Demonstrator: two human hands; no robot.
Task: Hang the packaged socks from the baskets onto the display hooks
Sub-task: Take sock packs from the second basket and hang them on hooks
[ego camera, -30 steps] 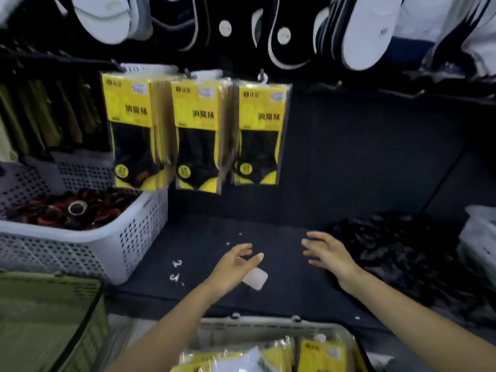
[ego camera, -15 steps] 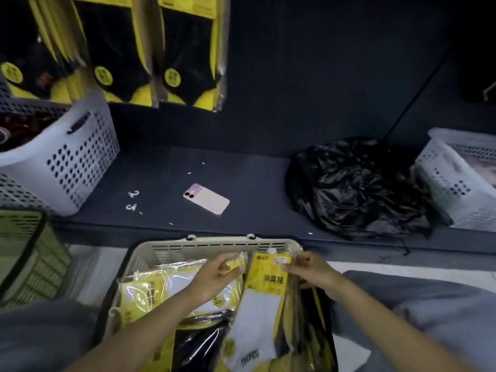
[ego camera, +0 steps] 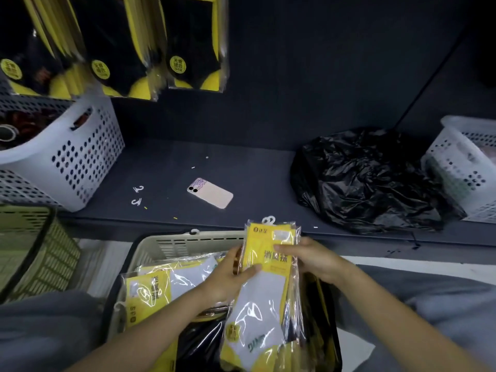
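The bundle of sock packs [ego camera: 268, 269] stands upright between my hands, just above the beige basket [ego camera: 188, 241]. My left hand [ego camera: 228, 275] grips its left edge, thumb across the front. My right hand [ego camera: 314, 260] pinches the right edge by the yellow header. I judge this the pick-up step. Next I must lift its white hanger tab [ego camera: 269, 219] up and left of my hands, beside the hung black packs [ego camera: 193, 49].

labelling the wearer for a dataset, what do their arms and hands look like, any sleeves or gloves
The left forearm and right forearm are bare to the frame edge, no sleeves in view. Neither left hand nor right hand wears gloves; no ring, watch or bracelet shows.
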